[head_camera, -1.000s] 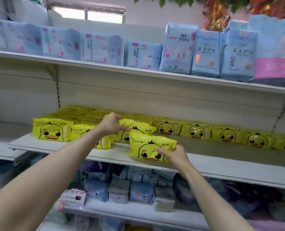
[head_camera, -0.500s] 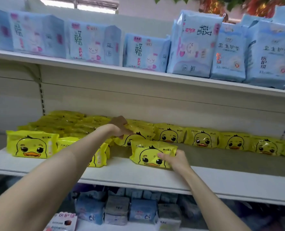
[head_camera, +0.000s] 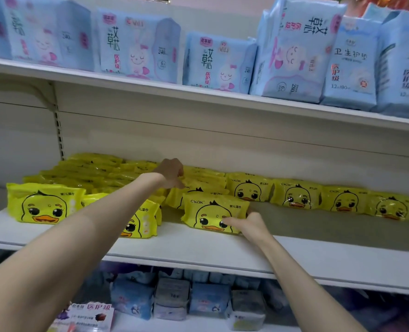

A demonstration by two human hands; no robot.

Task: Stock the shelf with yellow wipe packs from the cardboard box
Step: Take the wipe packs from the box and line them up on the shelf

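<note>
Many yellow wipe packs with a duck face stand on the white middle shelf [head_camera: 198,252]. My right hand [head_camera: 249,224] grips the right end of one upright yellow pack [head_camera: 210,212] near the shelf front, thumb on its face. My left hand [head_camera: 172,172] reaches farther back, fingers curled down on the top edge of another yellow pack [head_camera: 198,189] right behind it. A row of packs [head_camera: 297,195] runs to the right along the back, and a stack of packs [head_camera: 91,168] fills the left. The cardboard box is out of view.
Light blue pad packages [head_camera: 136,44] line the upper shelf [head_camera: 198,94] just above my hands. Small blue and grey packs [head_camera: 172,298] sit on the lower shelf. Bare shelf surface [head_camera: 330,250] lies in front of the right-hand row.
The view has moved closer to the shelf. My right hand has set its pack down upright on the shelf, and my left hand has reached a little deeper over the back packs.
</note>
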